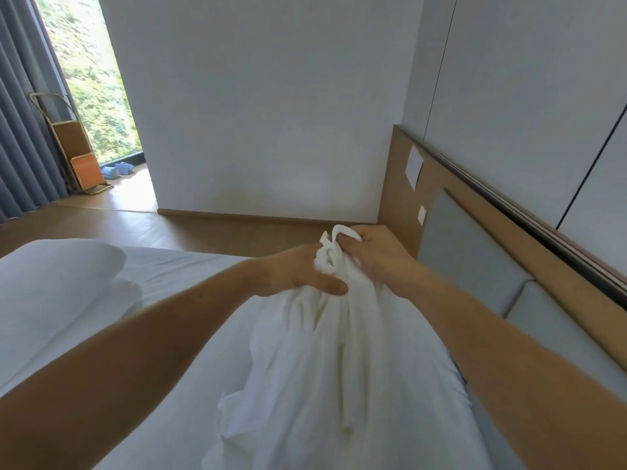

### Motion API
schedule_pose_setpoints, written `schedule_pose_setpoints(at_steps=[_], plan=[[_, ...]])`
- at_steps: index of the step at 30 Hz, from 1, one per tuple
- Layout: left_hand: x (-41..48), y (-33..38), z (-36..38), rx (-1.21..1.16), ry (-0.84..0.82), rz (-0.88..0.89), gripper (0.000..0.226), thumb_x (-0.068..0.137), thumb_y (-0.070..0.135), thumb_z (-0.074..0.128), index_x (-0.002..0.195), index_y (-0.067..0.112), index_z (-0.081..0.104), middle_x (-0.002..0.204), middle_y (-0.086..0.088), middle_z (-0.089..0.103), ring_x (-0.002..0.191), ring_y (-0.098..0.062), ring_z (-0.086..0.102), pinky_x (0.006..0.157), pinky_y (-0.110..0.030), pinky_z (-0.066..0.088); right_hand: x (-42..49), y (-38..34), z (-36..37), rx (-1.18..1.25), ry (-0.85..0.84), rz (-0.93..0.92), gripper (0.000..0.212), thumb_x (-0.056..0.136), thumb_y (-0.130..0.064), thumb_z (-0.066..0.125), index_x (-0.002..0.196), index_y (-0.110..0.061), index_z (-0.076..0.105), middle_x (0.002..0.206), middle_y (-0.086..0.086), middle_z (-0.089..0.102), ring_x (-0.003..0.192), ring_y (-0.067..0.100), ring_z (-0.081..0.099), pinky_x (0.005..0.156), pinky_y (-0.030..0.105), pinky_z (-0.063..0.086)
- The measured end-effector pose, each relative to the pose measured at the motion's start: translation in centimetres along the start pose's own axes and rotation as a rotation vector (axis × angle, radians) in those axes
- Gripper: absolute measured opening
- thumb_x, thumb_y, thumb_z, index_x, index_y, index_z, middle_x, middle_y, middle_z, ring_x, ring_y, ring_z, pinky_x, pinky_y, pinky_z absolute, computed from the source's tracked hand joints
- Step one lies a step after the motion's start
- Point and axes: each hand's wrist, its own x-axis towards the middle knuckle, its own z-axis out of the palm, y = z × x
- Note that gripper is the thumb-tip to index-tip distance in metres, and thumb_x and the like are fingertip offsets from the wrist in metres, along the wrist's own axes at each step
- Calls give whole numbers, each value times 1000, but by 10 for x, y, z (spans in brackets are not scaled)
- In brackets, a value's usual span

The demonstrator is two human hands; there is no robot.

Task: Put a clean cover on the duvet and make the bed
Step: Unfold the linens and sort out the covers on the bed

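Early stage: left hand [294,273] and right hand [377,253] both clench one gathered corner of the white bedding [322,368], raised just beside the headboard [475,266]; its bulk hangs crumpled, so spreading and bed-making apparently remain.

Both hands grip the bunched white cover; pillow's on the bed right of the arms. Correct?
No. The head view shows the pillow on the bed left of the arms, not right. Both the left hand and right hand do grip the bunched white cover.
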Motion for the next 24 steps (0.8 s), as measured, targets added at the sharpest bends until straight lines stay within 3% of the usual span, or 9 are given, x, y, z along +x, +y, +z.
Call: schedule_pose_setpoints(at_steps=[3, 5, 9, 12, 16, 18, 20, 22, 24], plan=[[2, -3, 13, 148, 173, 82, 45, 73, 13, 86, 114, 14, 65, 107, -5, 72, 103, -21, 69, 86, -36, 57, -5, -10, 7, 33, -70, -98, 15, 97, -26, 62, 91, -21, 75, 82, -9, 73, 77, 2, 67, 67, 17, 50], [-2, -3, 8, 228, 335, 70, 44, 67, 26, 86, 105, 11, 70, 100, -9, 74, 94, -23, 70, 87, -44, 58, -7, -14, -3, 39, -53, -163, 4, 92, -28, 69, 89, -30, 68, 86, -13, 70, 79, 3, 66, 69, 19, 49], [-27, 27, -27, 149, 567, 161, 17, 80, 5, 79, 84, 20, 72, 71, 18, 71, 70, 5, 64, 71, -18, 52, -13, 16, -19, 108, -134, -79, 51, 72, -29, 86, 114, -23, 56, 105, -4, 66, 89, 14, 67, 71, 25, 54], [-53, 71, -52, 46, 694, 278, 15, 80, 2, 72, 81, 16, 69, 67, 15, 71, 65, 3, 66, 62, -14, 50, -12, 47, 13, 63, -284, -58, 78, 64, -31, 93, 131, -32, 52, 114, -5, 68, 99, 15, 69, 86, 32, 58], [-89, 97, -79, 155, 732, 264, 14, 74, 13, 76, 86, 18, 71, 77, 12, 74, 77, -4, 69, 71, -19, 54, 6, 55, 42, 136, -230, -156, 46, 75, -28, 87, 109, -46, 61, 106, -25, 68, 98, -7, 63, 82, 16, 52], [-105, 95, -93, 134, 835, 221, 22, 68, 24, 78, 89, 20, 73, 83, 8, 75, 83, -12, 71, 79, -28, 57, 15, 73, 49, -7, -295, -111, 34, 80, -28, 83, 108, -37, 65, 107, -19, 68, 96, -2, 64, 86, 22, 53], [-117, 90, -103, 69, 956, 205, 13, 82, 14, 74, 94, 16, 71, 79, 9, 74, 77, -9, 71, 75, -27, 57, 18, 107, 59, -201, -391, 11, 26, 84, -19, 76, 108, -17, 65, 103, -3, 68, 86, 7, 63, 82, 26, 53], [-125, 85, -110, 48, 1025, 185, 13, 90, 4, 64, 99, 10, 70, 79, 7, 74, 72, -9, 70, 73, -28, 57, 2, 132, 72, -184, -528, 163, 28, 87, -13, 65, 114, -18, 61, 108, 12, 69, 86, 15, 65, 83, 29, 57], [-127, 80, -110, 82, 1052, 124, 17, 90, 1, 63, 105, 1, 69, 85, -2, 71, 74, -15, 67, 75, -31, 54, -13, 140, 87, -134, -600, 224, 28, 92, -13, 57, 117, -24, 63, 107, 12, 72, 87, 17, 68, 82, 29, 57]])
